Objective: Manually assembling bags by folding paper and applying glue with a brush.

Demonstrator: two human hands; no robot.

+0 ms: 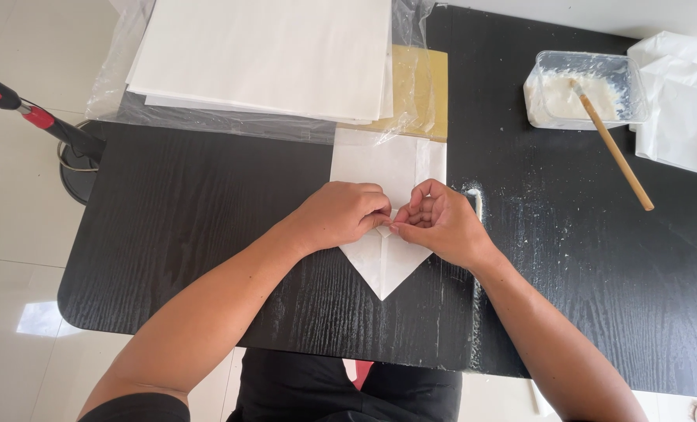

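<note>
White paper, folded to a point, lies on the black table right in front of the person: the folded sheet has its tip aimed back toward their lap and its square end running up under the plastic wrap. Both hands sit on its middle. The left hand is curled, fingertips drawn together and pressing down at the centre crease; the right hand meets it there, thumb and forefinger pinched together on the paper's edge, other fingers loosely bent above. Exactly what they pinch, a flap or just the seam, is covered by the knuckles, so I cannot tell.

Beyond the hands a stack of white sheets rests in a clear plastic wrap, its top cut off by the frame; a yellowish board shows partly beneath it. To the right stands a clear tub of white paste with a wooden-handled brush leaning out of it, the bristle end buried. Crumpled white paper lies beside the tub, half out of view. Whitish smears dust the tabletop near the right wrist. At far left a fan stand shows only its base and a bit of its pole.
</note>
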